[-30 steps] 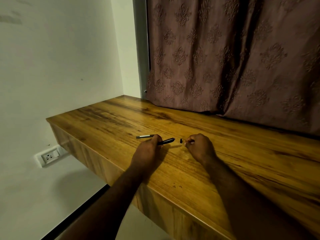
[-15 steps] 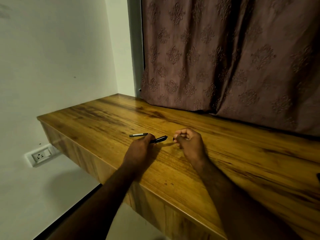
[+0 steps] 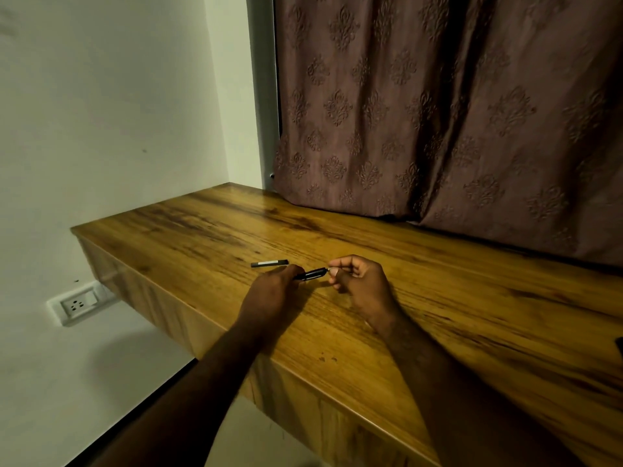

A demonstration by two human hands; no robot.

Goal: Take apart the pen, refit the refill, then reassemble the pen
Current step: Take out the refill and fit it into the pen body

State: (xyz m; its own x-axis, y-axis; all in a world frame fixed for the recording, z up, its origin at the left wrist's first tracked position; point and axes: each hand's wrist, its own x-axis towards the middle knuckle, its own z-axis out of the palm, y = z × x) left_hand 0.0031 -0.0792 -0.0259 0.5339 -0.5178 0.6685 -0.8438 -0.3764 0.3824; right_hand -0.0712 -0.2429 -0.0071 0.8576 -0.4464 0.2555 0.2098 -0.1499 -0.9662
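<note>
I am gripping the black pen barrel (image 3: 310, 274) in my left hand (image 3: 269, 291), fingers closed round it, its tip poking toward my right hand (image 3: 360, 284), whose fingers are pinching at that tip. A dark capped piece (image 3: 269, 263) is lying on the surface (image 3: 438, 298) just behind.

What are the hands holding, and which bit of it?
The left hand grips the black pen body by its rear part. The right hand pinches at the pen's front tip; whether it holds a small part there can't be told.
</note>
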